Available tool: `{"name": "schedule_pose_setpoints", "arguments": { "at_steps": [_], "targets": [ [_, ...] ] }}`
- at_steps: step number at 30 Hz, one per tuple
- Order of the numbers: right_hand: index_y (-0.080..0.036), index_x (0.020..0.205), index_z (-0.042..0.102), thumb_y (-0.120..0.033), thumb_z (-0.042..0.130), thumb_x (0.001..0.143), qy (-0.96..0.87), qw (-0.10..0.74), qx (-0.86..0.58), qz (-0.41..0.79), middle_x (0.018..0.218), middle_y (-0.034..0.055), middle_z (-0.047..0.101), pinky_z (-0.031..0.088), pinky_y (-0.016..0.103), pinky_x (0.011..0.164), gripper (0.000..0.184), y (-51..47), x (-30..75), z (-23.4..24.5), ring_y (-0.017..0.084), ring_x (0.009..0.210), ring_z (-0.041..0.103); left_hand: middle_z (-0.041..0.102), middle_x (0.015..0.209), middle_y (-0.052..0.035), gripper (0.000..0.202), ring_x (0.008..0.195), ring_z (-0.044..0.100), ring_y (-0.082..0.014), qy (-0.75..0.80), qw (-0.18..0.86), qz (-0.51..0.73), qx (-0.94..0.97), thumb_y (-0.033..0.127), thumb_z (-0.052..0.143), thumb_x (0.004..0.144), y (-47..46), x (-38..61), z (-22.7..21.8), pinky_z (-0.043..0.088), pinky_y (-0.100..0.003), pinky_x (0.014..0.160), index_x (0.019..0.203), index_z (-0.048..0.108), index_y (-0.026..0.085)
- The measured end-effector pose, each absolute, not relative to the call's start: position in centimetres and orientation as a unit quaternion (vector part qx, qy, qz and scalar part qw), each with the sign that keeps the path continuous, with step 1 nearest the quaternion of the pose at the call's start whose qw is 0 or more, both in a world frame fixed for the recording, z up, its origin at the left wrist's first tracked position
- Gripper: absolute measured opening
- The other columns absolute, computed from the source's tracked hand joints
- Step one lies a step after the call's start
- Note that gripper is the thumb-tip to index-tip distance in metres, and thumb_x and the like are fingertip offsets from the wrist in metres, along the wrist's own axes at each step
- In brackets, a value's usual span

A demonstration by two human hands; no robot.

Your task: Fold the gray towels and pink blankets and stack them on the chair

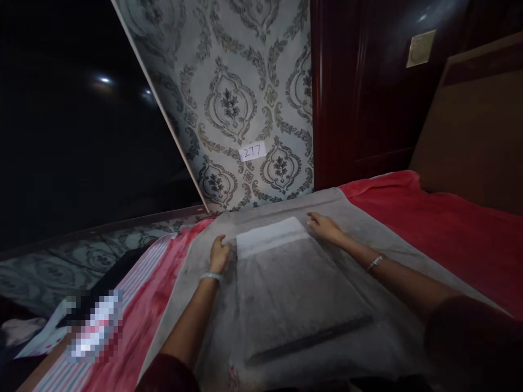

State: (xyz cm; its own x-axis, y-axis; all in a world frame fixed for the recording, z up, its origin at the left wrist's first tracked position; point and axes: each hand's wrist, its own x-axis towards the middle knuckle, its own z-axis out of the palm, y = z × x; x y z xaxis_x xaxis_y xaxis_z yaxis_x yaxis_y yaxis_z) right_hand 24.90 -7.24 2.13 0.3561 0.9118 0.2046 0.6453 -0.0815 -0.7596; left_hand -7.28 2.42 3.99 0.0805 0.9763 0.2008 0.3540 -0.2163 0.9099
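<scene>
A folded grey cloth [294,294] lies flat before me, with a white band [272,235] across its far end. It rests on a larger grey blanket [212,348] spread beneath. Just beyond the left edge of the folded cloth is my left hand [220,254], fingers partly bent and apart, nothing seen in them. My right hand [324,226] is beside the far right corner of the white band, its index finger stretched out and other fingers loosely bent. Whether either hand presses on the blanket is hard to tell.
Red fabric [441,228] lies right of the blanket, and a striped, pinkish-red cloth [143,294] left of it. A patterned wall [232,81] bears a paper label [252,151] reading 277. A dark screen-like panel [90,136] stands left; a brown board [478,125] leans right.
</scene>
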Motion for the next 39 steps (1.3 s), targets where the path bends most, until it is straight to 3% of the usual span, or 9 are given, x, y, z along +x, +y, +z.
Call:
{"name": "schedule_pose_setpoints", "arguments": {
  "at_steps": [4, 8, 16, 21, 26, 28, 32, 36, 39],
  "targets": [
    [-0.022, 0.144, 0.057, -0.038, 0.057, 0.093, -0.699, 0.298, -0.643, 0.098, 0.153, 0.0122, 0.048, 0.028, 0.049, 0.121, 0.054, -8.7, 20.2, -0.6, 0.029, 0.144, 0.04, 0.055, 0.15, -0.0112, 0.048, 0.141, 0.048, -0.0234, 0.409, 0.283, 0.335, 0.8, 0.032, 0.048, 0.094, 1.7, -3.5, 2.8, 0.034, -0.043, 0.121, 0.138, 0.059, 0.018],
    [-0.021, 0.156, 0.042, -0.05, 0.051, 0.098, -0.789, 0.15, -0.596, 0.021, 0.161, 0.0164, 0.035, 0.015, 0.063, 0.121, 0.065, -10.1, 15.6, -3.4, 0.035, 0.152, 0.022, 0.037, 0.163, -0.008, 0.054, 0.154, 0.027, -0.0234, 0.364, 0.153, 0.131, 0.91, 0.038, 0.034, 0.101, 0.2, 1.0, 0.3, 0.017, -0.052, 0.127, 0.152, 0.045, 0.022],
    [-0.022, 0.16, 0.032, -0.045, 0.048, 0.1, -0.815, 0.128, -0.549, 0.132, 0.167, 0.014, 0.016, 0.006, 0.062, 0.123, 0.067, -14.8, 16.0, -3.5, 0.032, 0.156, 0.004, 0.024, 0.168, -0.0064, 0.063, 0.157, 0.015, -0.0238, 0.38, 0.065, 0.017, 0.922, 0.05, 0.025, 0.103, 1.2, 1.3, -2.1, 0.013, -0.052, 0.127, 0.159, 0.031, 0.023],
    [-0.027, 0.16, 0.032, -0.042, 0.049, 0.098, -0.822, 0.144, -0.519, 0.184, 0.166, 0.0075, 0.021, 0.011, 0.062, 0.124, 0.066, -20.7, 16.2, -3.5, 0.029, 0.155, 0.009, 0.025, 0.168, -0.0036, 0.063, 0.156, 0.018, -0.0265, 0.452, 0.037, -0.001, 0.891, 0.055, 0.029, 0.101, 3.4, 1.7, -1.4, 0.016, -0.052, 0.126, 0.158, 0.034, 0.03],
    [-0.045, 0.16, 0.011, -0.046, 0.058, 0.09, -0.804, 0.148, -0.538, 0.204, 0.166, -0.0051, 0.012, 0.015, 0.055, 0.126, 0.084, -26.0, 16.8, -4.6, 0.024, 0.154, 0.007, 0.038, 0.16, -0.0204, 0.07, 0.15, 0.03, -0.037, 0.562, -0.002, 0.044, 0.826, 0.056, 0.025, 0.1, 2.8, 1.6, -0.9, 0.022, -0.061, 0.12, 0.154, 0.041, 0.015],
    [-0.05, 0.159, 0.016, -0.051, 0.056, 0.09, -0.809, 0.154, -0.523, 0.219, 0.164, -0.0078, 0.02, 0.021, 0.05, 0.126, 0.079, -26.2, 17.8, -4.6, 0.022, 0.153, 0.017, 0.042, 0.158, -0.0212, 0.068, 0.148, 0.034, -0.0357, 0.57, -0.002, 0.051, 0.82, 0.054, 0.025, 0.1, 1.9, 1.3, -0.6, 0.025, -0.059, 0.12, 0.151, 0.044, 0.013],
    [-0.028, 0.152, 0.049, -0.045, 0.038, 0.1, -0.775, 0.249, -0.562, 0.147, 0.151, 0.0085, 0.051, 0.036, 0.05, 0.119, 0.056, -21.0, 19.9, -3.1, 0.027, 0.141, 0.046, 0.039, 0.161, -0.017, 0.063, 0.15, 0.033, -0.0311, 0.543, 0.013, 0.042, 0.839, 0.051, 0.027, 0.101, -0.1, 0.9, 0.2, 0.026, -0.058, 0.121, 0.152, 0.042, 0.017],
    [-0.013, 0.155, 0.043, -0.03, 0.038, 0.099, -0.697, 0.219, -0.681, 0.047, 0.16, 0.0154, 0.036, 0.028, 0.052, 0.122, 0.058, -11.7, 20.0, -0.7, 0.03, 0.15, 0.029, 0.029, 0.166, -0.016, 0.063, 0.155, 0.022, -0.0281, 0.507, 0.011, 0.048, 0.861, 0.044, 0.029, 0.101, -1.6, 1.5, 0.6, 0.02, -0.054, 0.125, 0.156, 0.035, 0.014],
    [-0.018, 0.158, 0.037, -0.032, 0.036, 0.101, -0.661, 0.169, -0.731, 0.022, 0.164, 0.0135, 0.027, 0.028, 0.057, 0.119, 0.058, -6.8, 19.2, -0.9, 0.032, 0.153, 0.022, 0.025, 0.167, -0.0166, 0.065, 0.156, 0.019, -0.0295, 0.513, 0.004, 0.048, 0.857, 0.044, 0.028, 0.1, -1.9, 2.0, -0.2, 0.019, -0.056, 0.125, 0.157, 0.033, 0.012]
  ]
}}
